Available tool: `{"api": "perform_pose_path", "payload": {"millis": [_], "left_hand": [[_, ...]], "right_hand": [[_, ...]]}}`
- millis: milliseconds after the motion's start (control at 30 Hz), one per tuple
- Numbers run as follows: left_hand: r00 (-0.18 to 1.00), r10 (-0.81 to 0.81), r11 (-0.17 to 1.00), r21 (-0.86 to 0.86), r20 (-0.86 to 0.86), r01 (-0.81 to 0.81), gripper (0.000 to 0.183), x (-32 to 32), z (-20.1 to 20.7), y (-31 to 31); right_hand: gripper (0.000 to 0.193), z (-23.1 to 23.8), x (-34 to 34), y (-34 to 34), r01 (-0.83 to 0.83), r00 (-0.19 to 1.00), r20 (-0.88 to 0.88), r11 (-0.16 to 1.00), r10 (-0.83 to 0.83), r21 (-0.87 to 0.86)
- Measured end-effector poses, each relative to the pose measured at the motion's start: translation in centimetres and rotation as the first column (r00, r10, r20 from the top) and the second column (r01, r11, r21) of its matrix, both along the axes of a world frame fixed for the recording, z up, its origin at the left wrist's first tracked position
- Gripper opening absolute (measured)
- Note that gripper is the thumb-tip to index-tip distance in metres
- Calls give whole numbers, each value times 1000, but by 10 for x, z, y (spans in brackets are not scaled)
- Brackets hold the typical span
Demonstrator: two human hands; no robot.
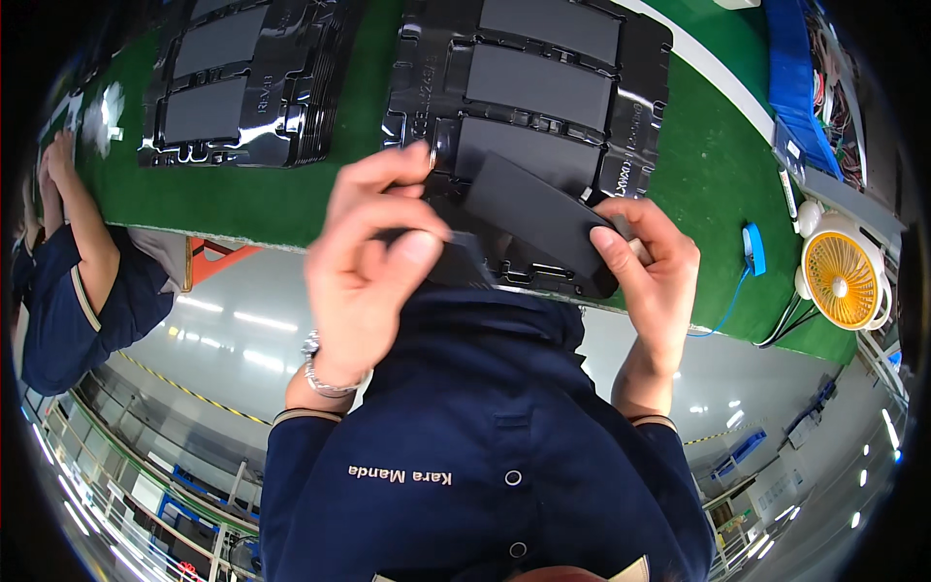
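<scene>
Black panel (543, 218) above a black tray's (645, 48) near end.
Three more panels (538, 85) sit inside. Longways, the held one slants down to the right. Right fingers (613, 252) pinch that end; left fingers (412, 254) curl, can't tell if empty.

Left hand (357, 264) blurred, left tray stack (279, 121) partly beyond frame

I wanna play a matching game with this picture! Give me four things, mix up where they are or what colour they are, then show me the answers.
Things
1. Desk fan
2. Tabletop
3. Tilted dark panel
4. Bracelet

Places and colours
A. Gripped by the person's right hand
B. Silver-coloured
C. Yellow-orange middle, white outside
D. Green

Right pairs: 1-C, 2-D, 3-A, 4-B
</scene>
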State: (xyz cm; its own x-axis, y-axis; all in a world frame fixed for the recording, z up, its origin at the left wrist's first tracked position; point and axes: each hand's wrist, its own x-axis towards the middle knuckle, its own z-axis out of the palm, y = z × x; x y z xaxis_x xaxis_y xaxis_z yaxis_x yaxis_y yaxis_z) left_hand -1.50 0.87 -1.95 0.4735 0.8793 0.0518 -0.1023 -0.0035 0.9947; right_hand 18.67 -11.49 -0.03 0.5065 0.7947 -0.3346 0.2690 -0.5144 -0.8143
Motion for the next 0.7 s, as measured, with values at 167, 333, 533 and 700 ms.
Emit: {"api": "perform_pose_path", "payload": {"millis": [167,333,533,700], "left_hand": [[990,-98,995,-35,-102,95,10,-29,-2,11],[945,-261,965,-41,-195,258,9,-18,4,11],[917,-329,938,-191,-224,290,10,0,11,4],[890,-404,915,-79,-213,396,10,8,8,5]], "right_hand": [[13,-13,-13,-5,-131,986,111,991,128,22],[17,-19,-22,-1,-198,910,375,980,175,23],[13,6,-25,0,-257,955,216,926,201,277],[10,9,-29,11,-402,903,315,834,292,379]]}}
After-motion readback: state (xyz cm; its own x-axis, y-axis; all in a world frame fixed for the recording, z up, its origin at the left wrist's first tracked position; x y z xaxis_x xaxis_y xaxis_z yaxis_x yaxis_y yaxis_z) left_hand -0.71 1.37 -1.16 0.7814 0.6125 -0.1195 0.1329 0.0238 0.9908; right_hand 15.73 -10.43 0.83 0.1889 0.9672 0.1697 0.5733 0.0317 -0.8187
